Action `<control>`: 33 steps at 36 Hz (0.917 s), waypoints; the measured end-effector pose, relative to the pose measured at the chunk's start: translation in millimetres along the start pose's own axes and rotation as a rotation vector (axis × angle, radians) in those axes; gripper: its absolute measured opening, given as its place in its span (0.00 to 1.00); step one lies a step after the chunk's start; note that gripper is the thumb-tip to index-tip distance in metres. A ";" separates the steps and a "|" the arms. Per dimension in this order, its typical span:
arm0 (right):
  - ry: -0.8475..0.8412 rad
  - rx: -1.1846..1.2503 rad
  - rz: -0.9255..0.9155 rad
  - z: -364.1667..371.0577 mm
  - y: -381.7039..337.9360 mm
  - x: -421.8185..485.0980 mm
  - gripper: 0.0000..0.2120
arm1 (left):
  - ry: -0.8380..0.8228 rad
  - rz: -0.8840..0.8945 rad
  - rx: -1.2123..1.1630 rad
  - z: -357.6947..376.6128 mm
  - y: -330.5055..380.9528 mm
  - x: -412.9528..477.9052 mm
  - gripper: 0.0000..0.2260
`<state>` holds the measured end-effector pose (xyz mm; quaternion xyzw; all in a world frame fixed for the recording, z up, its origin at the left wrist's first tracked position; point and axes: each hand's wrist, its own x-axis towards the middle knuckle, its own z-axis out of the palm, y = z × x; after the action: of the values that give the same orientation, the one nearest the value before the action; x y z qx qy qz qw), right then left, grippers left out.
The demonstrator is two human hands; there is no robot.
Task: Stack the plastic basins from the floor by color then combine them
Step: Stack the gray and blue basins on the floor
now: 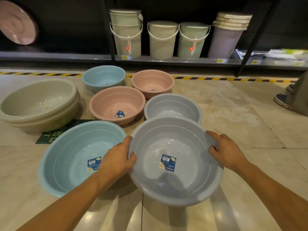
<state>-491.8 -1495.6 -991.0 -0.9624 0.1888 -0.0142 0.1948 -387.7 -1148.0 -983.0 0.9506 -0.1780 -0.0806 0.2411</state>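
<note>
**Grey pair in hand, colour sorting barely begun**

Holding the large grey basin (183,185) by its rim, one grip on each side. Clamped with the left hand (116,161) on the left edge, thumb inside and fingers curled round the outside. Clamped likewise with the right hand (225,151) on the right edge, thumb hooked over the lip. Seems lifted off the floor (241,124) and tipped toward the camera, to judge by the shadow underneath, with the far rim overlapping the near rim of the small grey basin (173,109) just behind.

Judged to be at the colour-matching step, starting with grey. Left to pair, by the look of the layout:
- the large blue basin (70,157), just left of the held one and under the left forearm
- the small blue basin (103,78), at the back by the striped tape (216,78)
- the nearer pink basin (116,104) and the farther pink basin (152,82), lying near each other between the blues

Already nested at far left: a beige stack (38,100).

Next, probably: bring the two greys together. Looks the bigger of the pair, though hard to be sure through a wide lens. Better, then, to set it down flat and drop the small grey one inside than to press it on top. Calls for a level lowering, with both grips held until it sits, and care not to knock the large blue basin or the nearer pink one. After that, do the same for blue and pink, then nest the colour stacks into one
</note>
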 end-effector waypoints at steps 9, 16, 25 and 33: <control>0.057 0.058 -0.084 -53.4 -64.1 37.6 0.28 | 0.093 0.059 0.075 -88.8 -15.8 38.8 0.23; 0.102 0.139 -0.111 -66.6 -133.0 62.4 0.27 | 0.095 0.043 0.124 -161.3 -38.3 48.0 0.22; 0.049 0.204 -0.229 -39.0 -220.5 81.7 0.25 | 0.171 -0.069 0.121 -205.0 -99.4 17.5 0.21; -0.032 0.178 -0.338 -0.8 -281.5 95.4 0.25 | 0.227 -0.163 0.074 -209.9 -163.4 -8.6 0.21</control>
<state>-302.5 -1291.1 -887.6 -0.9595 0.0194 -0.0480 0.2768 -296.5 -920.5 -879.2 0.9732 -0.0747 0.0149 0.2171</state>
